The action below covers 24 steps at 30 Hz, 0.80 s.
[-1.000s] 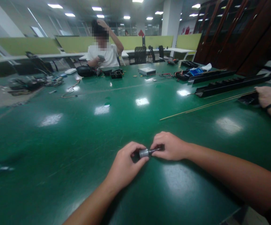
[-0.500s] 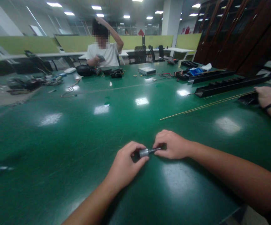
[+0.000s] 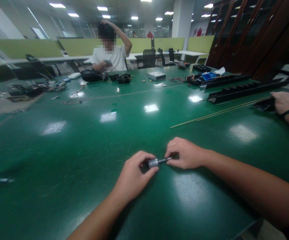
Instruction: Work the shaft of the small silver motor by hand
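Low in the middle of the head view, my left hand [image 3: 135,175] curls thumb and fingers around a short silver cylinder [image 3: 153,163] with a darker rear part in the palm. A slim dark shaft [image 3: 162,160] juts from the cylinder's right end. My right hand [image 3: 183,153] is closed in a pinch at the shaft's far tip, thumb below and fingers above. The fingers partly hide the tip. Both hands are low over the green tabletop [image 3: 84,140], and the piece lies nearly level between them.
Two thin yellowish rods [image 3: 209,115] lie to the right, near another person's hand [image 3: 283,103]. Black channels [image 3: 244,91] are behind them. Across the table sits a person [image 3: 111,60] near a white box [image 3: 156,76]. Tangled parts [image 3: 34,87] lie at left.
My right hand has shifted slightly right and away from me, so more of the dark shaft shows between the hands. My left hand stays put around the cylinder.
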### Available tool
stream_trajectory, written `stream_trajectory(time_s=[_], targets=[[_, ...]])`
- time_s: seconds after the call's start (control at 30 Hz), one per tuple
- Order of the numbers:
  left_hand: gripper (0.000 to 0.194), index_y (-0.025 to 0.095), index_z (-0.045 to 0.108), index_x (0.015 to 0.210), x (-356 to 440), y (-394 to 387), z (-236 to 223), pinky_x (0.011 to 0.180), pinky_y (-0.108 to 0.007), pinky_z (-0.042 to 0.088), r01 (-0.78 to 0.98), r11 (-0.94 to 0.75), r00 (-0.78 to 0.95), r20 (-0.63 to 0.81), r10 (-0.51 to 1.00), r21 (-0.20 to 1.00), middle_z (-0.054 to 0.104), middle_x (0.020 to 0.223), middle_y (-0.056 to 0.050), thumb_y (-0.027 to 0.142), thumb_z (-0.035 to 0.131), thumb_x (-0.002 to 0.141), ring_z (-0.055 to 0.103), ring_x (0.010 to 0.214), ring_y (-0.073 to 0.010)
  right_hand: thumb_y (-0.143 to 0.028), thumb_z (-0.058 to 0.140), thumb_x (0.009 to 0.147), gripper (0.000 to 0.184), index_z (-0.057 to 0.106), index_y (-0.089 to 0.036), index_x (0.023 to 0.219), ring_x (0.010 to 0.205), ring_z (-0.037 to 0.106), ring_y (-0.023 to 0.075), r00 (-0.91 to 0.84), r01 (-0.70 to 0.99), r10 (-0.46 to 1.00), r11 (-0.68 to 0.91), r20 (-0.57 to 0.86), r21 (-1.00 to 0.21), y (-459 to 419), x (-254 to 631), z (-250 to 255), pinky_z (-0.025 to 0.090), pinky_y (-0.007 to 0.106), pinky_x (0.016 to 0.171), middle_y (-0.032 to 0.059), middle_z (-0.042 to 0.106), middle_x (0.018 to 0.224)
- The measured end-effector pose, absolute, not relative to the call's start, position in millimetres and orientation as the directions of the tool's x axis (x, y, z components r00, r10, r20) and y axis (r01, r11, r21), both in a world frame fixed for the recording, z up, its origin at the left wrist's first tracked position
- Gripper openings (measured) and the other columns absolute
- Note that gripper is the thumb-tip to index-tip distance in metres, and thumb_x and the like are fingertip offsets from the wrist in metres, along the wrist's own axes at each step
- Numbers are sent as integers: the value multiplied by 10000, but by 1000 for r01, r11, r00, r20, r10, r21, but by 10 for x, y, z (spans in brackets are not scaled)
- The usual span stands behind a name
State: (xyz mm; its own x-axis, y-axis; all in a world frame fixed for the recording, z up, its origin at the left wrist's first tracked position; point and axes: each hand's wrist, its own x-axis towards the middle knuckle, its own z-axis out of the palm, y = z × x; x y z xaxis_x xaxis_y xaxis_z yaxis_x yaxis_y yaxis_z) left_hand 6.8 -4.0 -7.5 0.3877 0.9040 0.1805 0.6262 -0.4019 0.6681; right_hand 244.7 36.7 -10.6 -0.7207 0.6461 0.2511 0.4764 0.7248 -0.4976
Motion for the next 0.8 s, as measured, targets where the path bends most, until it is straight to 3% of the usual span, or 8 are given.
stream_trajectory(time_s=[0.8], targets=[[179,236,676,970,57,-40,-75,748,-297,474,625,-394,384,175,907,674,680,933,-7,226,715,796,617,842,-192,-233,689,776,79,713,-177,826,730,602,141,-726,515,663,700,182,-494,409,2528,-50,445,283,756,12,677,766]])
